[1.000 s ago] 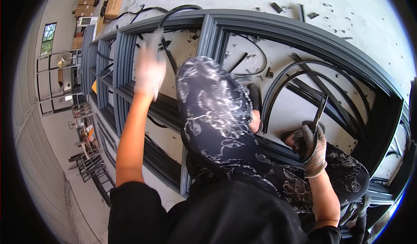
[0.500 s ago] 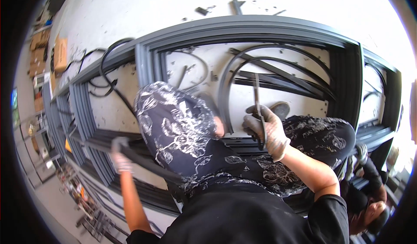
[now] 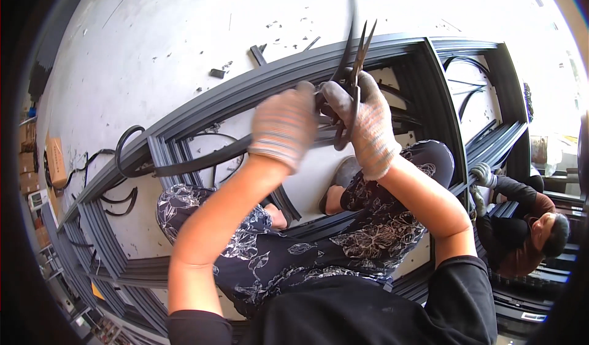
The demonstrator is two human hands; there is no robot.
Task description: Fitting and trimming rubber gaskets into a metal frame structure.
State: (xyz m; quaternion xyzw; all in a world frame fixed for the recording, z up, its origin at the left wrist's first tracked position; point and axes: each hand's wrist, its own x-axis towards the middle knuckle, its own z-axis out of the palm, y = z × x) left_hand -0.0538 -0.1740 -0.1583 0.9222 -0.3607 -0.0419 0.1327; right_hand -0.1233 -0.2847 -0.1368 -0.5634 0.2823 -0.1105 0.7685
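Observation:
My right hand, in a striped knit glove with grey fingertips, is closed around the dark handles of scissors. Their blades point away from me and stand slightly apart. Beside it my left hand, gloved alike and blurred, grips a long black rubber strip. The strip trails left in a loop over the frame; a black length also rises past the blades. Both hands meet above a large dark grey metal frame, hiding where the strip runs between the fingers.
Inside the frame's openings lie more curved black strips. Small black scraps are scattered on the pale floor beyond. A co-worker in gloves crouches at the right against the frame. Cardboard boxes stand far left.
My left hand has come up from the lower left to my right hand, bringing the rubber strip. The scissors have moved farther away from me, and the view has shifted.

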